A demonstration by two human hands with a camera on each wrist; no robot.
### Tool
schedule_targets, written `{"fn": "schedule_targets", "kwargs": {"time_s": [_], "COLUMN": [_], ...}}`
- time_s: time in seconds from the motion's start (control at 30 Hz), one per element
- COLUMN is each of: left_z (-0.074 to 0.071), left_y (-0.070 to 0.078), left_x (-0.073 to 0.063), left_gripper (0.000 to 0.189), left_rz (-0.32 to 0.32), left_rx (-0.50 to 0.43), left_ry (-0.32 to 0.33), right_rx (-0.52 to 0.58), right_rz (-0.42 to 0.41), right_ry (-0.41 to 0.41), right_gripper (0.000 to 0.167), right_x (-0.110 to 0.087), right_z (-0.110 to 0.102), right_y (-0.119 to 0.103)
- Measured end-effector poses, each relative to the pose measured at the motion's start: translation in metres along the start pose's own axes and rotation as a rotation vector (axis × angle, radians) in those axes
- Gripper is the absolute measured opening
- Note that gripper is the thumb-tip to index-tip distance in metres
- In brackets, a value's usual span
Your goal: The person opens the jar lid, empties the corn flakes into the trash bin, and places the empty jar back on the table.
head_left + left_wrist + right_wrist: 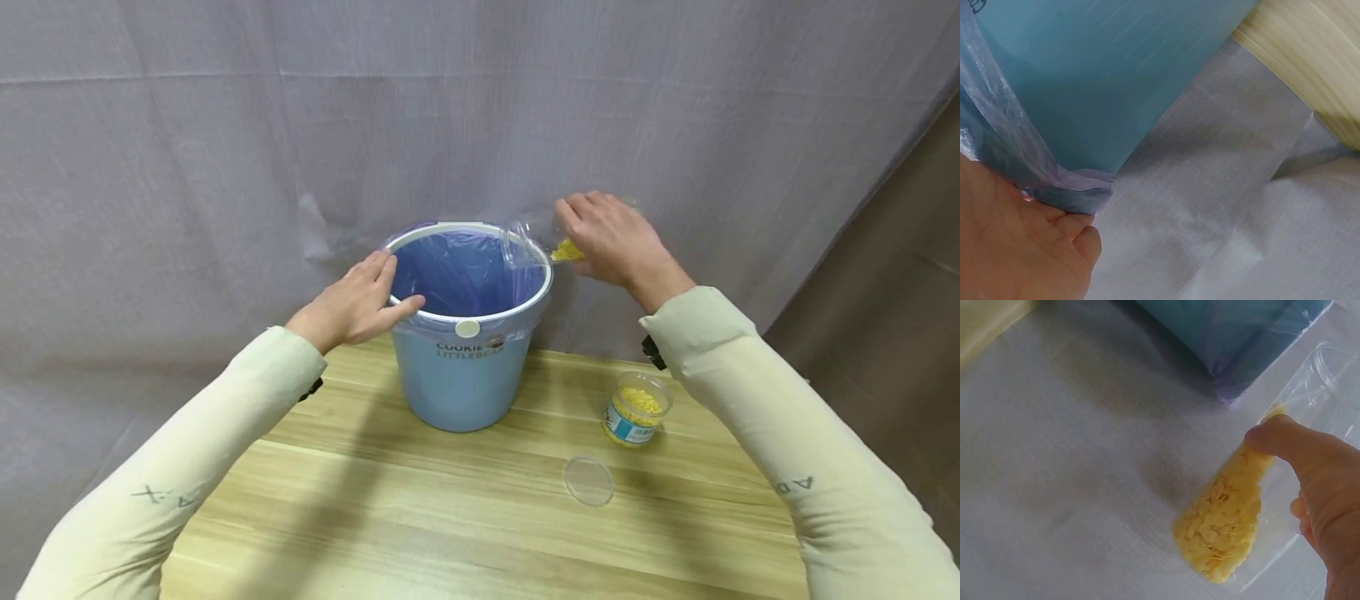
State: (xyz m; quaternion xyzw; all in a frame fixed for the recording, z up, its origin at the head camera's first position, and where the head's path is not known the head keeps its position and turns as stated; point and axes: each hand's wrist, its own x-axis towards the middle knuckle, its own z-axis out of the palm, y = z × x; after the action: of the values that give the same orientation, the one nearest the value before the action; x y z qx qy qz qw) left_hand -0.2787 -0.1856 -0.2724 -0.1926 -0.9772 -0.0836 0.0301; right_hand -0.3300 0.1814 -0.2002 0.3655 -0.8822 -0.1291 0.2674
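A blue bin with a white rim and a thin translucent liner stands at the table's back edge. My left hand rests on the left of the rim, fingers extended and thumb apart. Beyond the right of the rim, my right hand grips a clear plastic jar tipped sideways, its mouth over the bin's edge. Yellow flakes lie along the jar's lower side in the right wrist view, heaped toward its base end. Part of the jar is hidden behind my fingers.
On the table, right of the bin, a small clear tub with a blue label holds yellow bits. A round clear lid lies in front of it. Grey cloth hangs behind the bin, with darker cloth at the right.
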Motion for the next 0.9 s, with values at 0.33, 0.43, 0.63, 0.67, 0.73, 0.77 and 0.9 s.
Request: {"fn": "schedule_targets", "kwargs": {"time_s": [0.33,0.43,0.63,0.67,0.73,0.77,0.9], "left_z": [-0.001,-0.001,-0.001,-0.001,-0.001,-0.001,-0.001], "left_y": [-0.002,-0.002,-0.003,-0.003,-0.003,-0.004,-0.004], "left_x": [-0.001,-0.001,-0.002,-0.002,-0.003,-0.003,-0.004], "left_gripper": [0.097,0.096,0.097,0.097,0.097,0.097,0.097], "left_rz": [0.0,-0.002,-0.006,-0.007,-0.008,-0.009,-0.014], "left_rx": [0.005,0.007,0.012,0.013,0.013,0.013,0.01], "left_ry": [-0.003,-0.004,-0.013,-0.014,-0.013,-0.014,-0.015], "right_rx": [-0.04,-0.044,-0.052,-0.055,-0.063,-0.068,-0.082], "right_rz": [-0.04,-0.046,-0.048,-0.05,-0.053,-0.054,-0.06], "right_ry": [0.048,0.072,0.098,0.1,0.098,0.096,0.082], "right_gripper": [0.053,0.049,0.045,0.044,0.042,0.042,0.043], "right_x": [0.007,0.007,0.009,0.009,0.01,0.011,0.012], "right_z": [0.005,0.007,0.01,0.01,0.01,0.01,0.009], "right_y": [-0.006,-0.008,-0.013,-0.014,-0.015,-0.015,-0.017]}}
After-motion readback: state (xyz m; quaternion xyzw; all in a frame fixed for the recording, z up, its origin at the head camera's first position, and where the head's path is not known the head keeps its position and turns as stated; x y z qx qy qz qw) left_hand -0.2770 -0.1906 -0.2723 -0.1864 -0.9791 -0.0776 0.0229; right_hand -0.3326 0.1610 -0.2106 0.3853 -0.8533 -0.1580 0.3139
